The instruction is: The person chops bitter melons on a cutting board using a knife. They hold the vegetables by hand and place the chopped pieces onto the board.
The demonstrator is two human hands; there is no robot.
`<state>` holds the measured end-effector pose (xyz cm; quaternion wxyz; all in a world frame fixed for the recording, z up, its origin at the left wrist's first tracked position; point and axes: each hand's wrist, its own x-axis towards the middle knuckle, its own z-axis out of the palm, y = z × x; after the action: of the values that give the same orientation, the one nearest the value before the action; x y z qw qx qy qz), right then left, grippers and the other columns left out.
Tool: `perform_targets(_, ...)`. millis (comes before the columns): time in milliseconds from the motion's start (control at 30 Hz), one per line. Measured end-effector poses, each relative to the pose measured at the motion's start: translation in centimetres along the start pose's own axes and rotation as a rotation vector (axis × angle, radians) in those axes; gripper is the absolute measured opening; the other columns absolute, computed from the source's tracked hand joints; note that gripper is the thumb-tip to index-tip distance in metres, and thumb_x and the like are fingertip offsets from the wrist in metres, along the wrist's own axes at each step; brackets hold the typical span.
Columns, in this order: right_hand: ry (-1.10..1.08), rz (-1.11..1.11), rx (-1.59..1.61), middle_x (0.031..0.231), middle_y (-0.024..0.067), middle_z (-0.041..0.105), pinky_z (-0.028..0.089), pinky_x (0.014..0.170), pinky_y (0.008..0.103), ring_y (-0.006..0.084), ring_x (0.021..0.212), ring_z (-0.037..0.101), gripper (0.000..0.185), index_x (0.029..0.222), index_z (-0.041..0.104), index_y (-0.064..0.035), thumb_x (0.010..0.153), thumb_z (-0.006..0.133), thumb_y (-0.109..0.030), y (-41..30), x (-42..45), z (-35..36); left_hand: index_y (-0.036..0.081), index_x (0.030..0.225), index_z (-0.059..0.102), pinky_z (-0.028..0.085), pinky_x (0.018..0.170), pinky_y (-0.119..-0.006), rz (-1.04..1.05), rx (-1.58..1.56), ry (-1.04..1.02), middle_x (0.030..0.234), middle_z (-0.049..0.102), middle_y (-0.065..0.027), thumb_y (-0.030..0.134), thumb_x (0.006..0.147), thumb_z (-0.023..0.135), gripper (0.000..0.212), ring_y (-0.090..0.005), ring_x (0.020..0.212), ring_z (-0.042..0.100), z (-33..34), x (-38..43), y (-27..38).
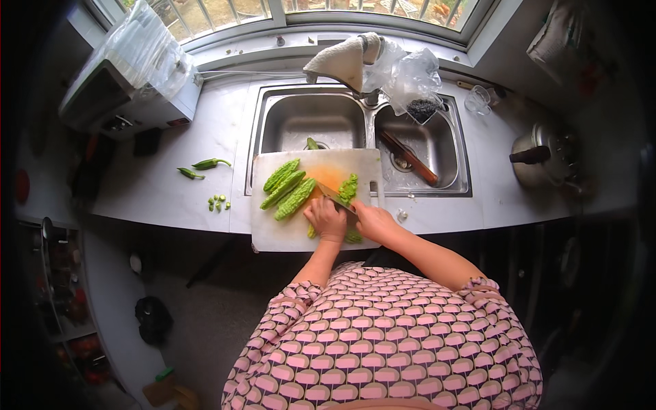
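Note:
A kitchen knife (328, 191) is gripped in my right hand (376, 221), its blade pointing up and left over a white cutting board (271, 233). My left hand (328, 220) is curled beside the blade, over a bitter melon piece (311, 231) that it mostly hides. Another bit of bitter melon (353, 237) lies by the left wrist. Several long bitter melon pieces (283, 188) rest side by side on the board's left half. Right of the blade tip sits a small heap of cut bitter melon (348, 188). An orange stain marks the board's middle.
Bridging the double sink's left basin (315, 120), the board overhangs the counter's front edge. A brown, long object (410, 158) leans in the right basin (448, 177). Okra pods (207, 164) and cut pieces (219, 203) lie left. A metal pot (533, 159) stands right.

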<state>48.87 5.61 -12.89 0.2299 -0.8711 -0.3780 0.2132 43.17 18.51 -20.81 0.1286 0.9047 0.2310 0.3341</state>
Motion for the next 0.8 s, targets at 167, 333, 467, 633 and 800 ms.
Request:
perform_targets(167, -0.003, -0.003, 0.073, 0.08, 0.0209, 0.064, 0.049, 0.069, 0.0478, 0.0392, 0.077, 0.062, 0.036, 0.109, 0.05, -0.0034, 0.074, 0.054, -0.011, 0.7, 0.5, -0.6, 0.008, 0.075, 0.053, 0.032, 0.081, -0.042, -0.018, -0.025, -0.038, 0.083, 0.054, -0.0054, 0.024, 0.066, 0.062, 0.02, -0.0255, 0.088, 0.049, -0.7, 0.3, 0.6)
perform_targets(333, -0.064, 0.043, 0.168, 0.079, 0.019, 0.065, 0.049, 0.07, 0.0444, 0.0367, 0.076, 0.062, 0.045, 0.117, 0.054, -0.0024, 0.074, 0.055, -0.013, 0.0, -1.8, -3.0, 0.009, 0.075, 0.051, 0.032, 0.081, -0.042, -0.04, -0.062, -0.016, 0.08, 0.053, -0.0053, 0.023, 0.068, 0.062, 0.019, -0.0254, 0.087, 0.049, -0.4, 0.0, 0.6)
perform_targets(467, -0.081, 0.035, 0.155, 0.08, 0.0202, 0.064, 0.049, 0.072, 0.0442, 0.0367, 0.079, 0.062, 0.045, 0.117, 0.054, -0.0017, 0.074, 0.054, -0.013, 0.4, -2.3, -3.5, 0.009, 0.076, 0.051, 0.032, 0.081, -0.042, -0.038, -0.078, -0.018, 0.079, 0.053, -0.0057, 0.023, 0.069, 0.062, 0.019, -0.0256, 0.086, 0.049, -0.3, -0.1, 0.5)
perform_targets(633, -0.012, -0.013, 0.14, 0.077, 0.0202, 0.064, 0.048, 0.068, 0.0439, 0.037, 0.072, 0.061, 0.043, 0.115, 0.054, 0.0001, 0.073, 0.054, -0.009, 1.1, -1.7, -1.5, 0.009, 0.076, 0.051, 0.032, 0.08, -0.042, -0.019, -0.069, -0.028, 0.08, 0.053, -0.006, 0.023, 0.069, 0.062, 0.02, -0.026, 0.087, 0.049, -0.1, -0.2, 0.3)
perform_targets(800, -0.005, 0.034, 0.148, 0.082, 0.0203, 0.064, 0.049, 0.071, 0.0453, 0.0356, 0.078, 0.062, 0.04, 0.111, 0.055, -0.0031, 0.073, 0.056, -0.011, 0.9, 1.1, 0.2, 0.009, 0.076, 0.051, 0.032, 0.08, -0.042, 0.018, -0.007, 0.029, 0.08, 0.053, -0.0053, 0.024, 0.069, 0.063, 0.02, -0.0257, 0.086, 0.049, -0.2, 0.2, 0.3)
